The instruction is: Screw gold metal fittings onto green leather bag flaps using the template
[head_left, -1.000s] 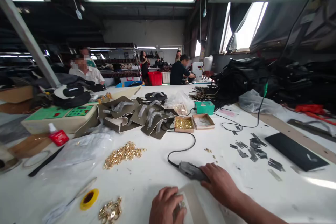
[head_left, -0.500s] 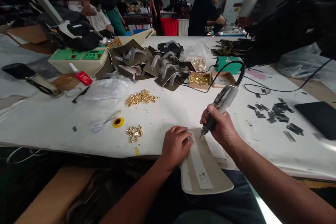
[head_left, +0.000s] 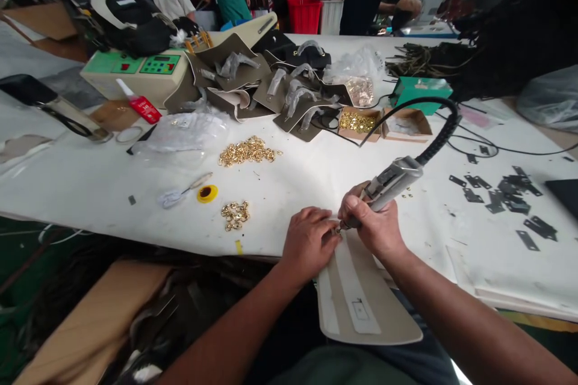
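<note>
Head: power tool point(head_left: 394, 180) in right hand point(head_left: 376, 222), over panel point(head_left: 391, 310)

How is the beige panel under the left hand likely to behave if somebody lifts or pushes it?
The beige panel is probably fairly stiff: its wide end reaches past the table without obvious droop, though the lap beneath may support it. It is likely light, as its edge looks thin. Being flat, it seems unlikely to roll.

White table point(head_left: 271, 192) is carrying a larger gold-hardware pile point(head_left: 249, 151); smaller gold pile point(head_left: 233, 214) and yellow roll point(head_left: 208, 199) are sitting nearer the front. Dark plates point(head_left: 512, 189) are lying scattered right.
</note>
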Tool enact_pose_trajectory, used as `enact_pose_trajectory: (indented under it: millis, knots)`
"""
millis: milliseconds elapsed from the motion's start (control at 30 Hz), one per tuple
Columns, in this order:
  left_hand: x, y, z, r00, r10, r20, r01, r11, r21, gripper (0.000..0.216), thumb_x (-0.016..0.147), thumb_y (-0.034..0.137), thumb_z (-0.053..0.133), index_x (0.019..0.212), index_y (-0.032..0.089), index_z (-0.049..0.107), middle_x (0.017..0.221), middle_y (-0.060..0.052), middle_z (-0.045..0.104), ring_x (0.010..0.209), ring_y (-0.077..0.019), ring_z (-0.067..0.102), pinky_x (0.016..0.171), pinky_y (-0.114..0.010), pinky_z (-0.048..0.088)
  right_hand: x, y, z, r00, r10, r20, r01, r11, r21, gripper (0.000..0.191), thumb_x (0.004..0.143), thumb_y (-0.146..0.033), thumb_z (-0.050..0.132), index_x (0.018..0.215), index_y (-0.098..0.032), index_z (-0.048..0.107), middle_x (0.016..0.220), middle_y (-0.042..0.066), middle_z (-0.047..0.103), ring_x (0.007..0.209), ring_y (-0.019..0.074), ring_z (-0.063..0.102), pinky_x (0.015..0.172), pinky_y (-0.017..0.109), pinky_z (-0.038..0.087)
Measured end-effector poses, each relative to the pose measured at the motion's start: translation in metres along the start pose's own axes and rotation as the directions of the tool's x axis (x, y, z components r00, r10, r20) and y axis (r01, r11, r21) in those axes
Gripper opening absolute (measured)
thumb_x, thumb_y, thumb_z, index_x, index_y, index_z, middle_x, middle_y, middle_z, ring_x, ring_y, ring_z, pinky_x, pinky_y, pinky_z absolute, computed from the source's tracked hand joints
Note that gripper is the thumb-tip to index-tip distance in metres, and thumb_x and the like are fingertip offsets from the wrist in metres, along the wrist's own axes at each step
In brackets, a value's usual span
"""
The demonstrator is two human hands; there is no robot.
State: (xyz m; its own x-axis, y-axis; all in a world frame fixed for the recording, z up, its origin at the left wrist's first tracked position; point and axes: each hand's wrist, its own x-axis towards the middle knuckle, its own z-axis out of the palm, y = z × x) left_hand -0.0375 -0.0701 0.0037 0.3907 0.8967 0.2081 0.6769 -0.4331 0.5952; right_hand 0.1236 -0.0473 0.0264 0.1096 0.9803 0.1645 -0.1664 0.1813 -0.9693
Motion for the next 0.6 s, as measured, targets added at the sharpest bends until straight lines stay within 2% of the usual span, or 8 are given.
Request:
enact_pose_trajectory:
  millis: [167,367,600]
  knots:
    - [0.0,0.001,-0.001,1.0,0.0,0.003,0.0,1.0,0.003,0.023,0.086,0.027,0.074,0.108,0.028,0.074,0.126,-0.003,0.071,0.124,-0.0273,0.055,0.104,-0.047,0.043,-0.002,-0.003,0.002,1.0,0.001,0.006,0.0,0.999,-0.043,0.041,0.082,-0.046,0.078,0.064,-0.021,0.051,0.06,-0.001,0.056,0.054,0.0133,0.052,0.049,0.027,0.044]
    - [-0.001,0.0,0.0,1.0,-0.005,-0.001,0.005,1.0,0.01,0.026,0.088,0.028,0.071,0.114,0.028,0.072,0.126,-0.004,0.071,0.123,-0.0268,0.056,0.104,-0.047,0.043,-0.005,-0.013,0.004,0.991,-0.031,0.132,0.046,0.992,-0.115,0.033,0.083,-0.036,0.077,0.064,-0.02,0.054,0.061,-0.001,0.056,0.057,0.0141,0.053,0.054,0.029,0.048]
    - [-0.001,0.001,0.002,1.0,-0.015,0.002,0.015,1.0,0.01,0.016,0.091,0.032,0.068,0.105,0.027,0.074,0.121,-0.003,0.072,0.122,-0.0268,0.056,0.104,-0.047,0.043,-0.005,-0.006,0.004,0.981,-0.026,0.195,0.052,0.99,-0.129,0.026,0.082,-0.034,0.075,0.072,-0.021,0.055,0.062,-0.002,0.057,0.058,0.0137,0.051,0.057,0.03,0.049]
